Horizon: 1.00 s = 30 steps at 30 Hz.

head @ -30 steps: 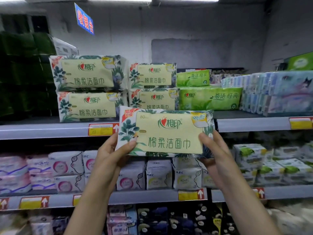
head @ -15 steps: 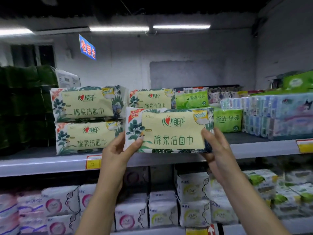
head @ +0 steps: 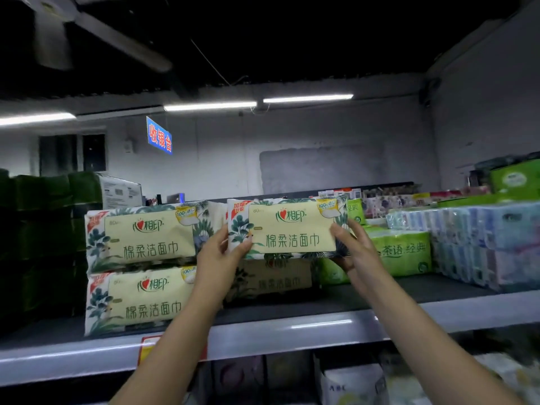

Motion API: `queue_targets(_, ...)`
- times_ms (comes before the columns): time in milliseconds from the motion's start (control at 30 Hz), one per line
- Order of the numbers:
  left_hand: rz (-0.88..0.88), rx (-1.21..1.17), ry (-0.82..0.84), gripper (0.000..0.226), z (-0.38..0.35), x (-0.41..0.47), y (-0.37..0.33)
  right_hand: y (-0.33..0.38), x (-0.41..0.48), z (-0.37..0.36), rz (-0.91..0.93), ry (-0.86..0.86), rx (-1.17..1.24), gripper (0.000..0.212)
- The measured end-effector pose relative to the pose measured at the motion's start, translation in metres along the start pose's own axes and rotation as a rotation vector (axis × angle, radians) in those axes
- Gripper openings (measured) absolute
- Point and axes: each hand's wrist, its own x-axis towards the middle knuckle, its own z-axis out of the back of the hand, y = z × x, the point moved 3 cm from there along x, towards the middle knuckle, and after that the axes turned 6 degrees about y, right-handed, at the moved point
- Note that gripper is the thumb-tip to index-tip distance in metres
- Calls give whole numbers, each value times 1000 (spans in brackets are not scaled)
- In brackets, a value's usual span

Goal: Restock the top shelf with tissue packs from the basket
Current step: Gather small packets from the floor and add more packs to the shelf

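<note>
Tissue pack [head: 287, 228]: leaf-print wrap, cream panel reading 心相印 / 棉柔洁面巾, red corner flash 加厚升级, badge "100% 进口". Held at top-shelf height, directly above a shadowed matching pack [head: 274, 280]; contact between the two cannot be told.
Left hand [head: 217, 255]: fingers grasp the pack's left end.
Right hand [head: 355, 249]: fingers grasp its right end, thumb on the front face.
Top shelf [head: 292, 331]: grey edge with a red-and-yellow price tag [head: 146, 346].
Left stack: two identical packs, upper [head: 143, 236] on lower [head: 140, 301].
Right: green pack [head: 403, 252] marked 茶语 经典.
Hanging blue sign [head: 159, 135]: 收银台.
</note>
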Motion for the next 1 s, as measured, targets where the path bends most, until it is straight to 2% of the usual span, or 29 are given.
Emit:
queue_targets(67,-4,71,-37,34,-7,11,-1,3,13,-1,12,21,-13,89)
queue_targets(167,48,153,-110,48,-18,24,-2,3,29,-2,7,55,-68,112)
queue_targets(200,63,177,-118,54,-21,29,-1,2,32,-3,16,79,-98,111)
queue_targets(300,114,209,-125,62,-25,44,6,-8,46,-1,17,97,-205,75)
queue_targets(333,123,221,-128,63,-25,48,8,-10,50,0,19,90,-260,71)
queue_targets(467,153,345,-126,64,-24,57,22,-7,61,-4,120,114,-529,69)
queue_targets(600,150,495,-109,65,-20,58,31,-5,65,-13,124,141,-713,46)
queue_targets(667,126,576,-92,66,-21,57,32,-5,67,-14,129,121,-763,42)
queue_targets(800,126,718,-63,68,-27,55,35,-5,71,-15,139,78,-886,54)
queue_targets(900,193,982,-60,75,-28,55,35,-7,74,-18,163,50,-1016,44)
queue_targets(1000,212,1072,-52,76,-30,55,33,-13,79,-17,160,19,-1041,34)
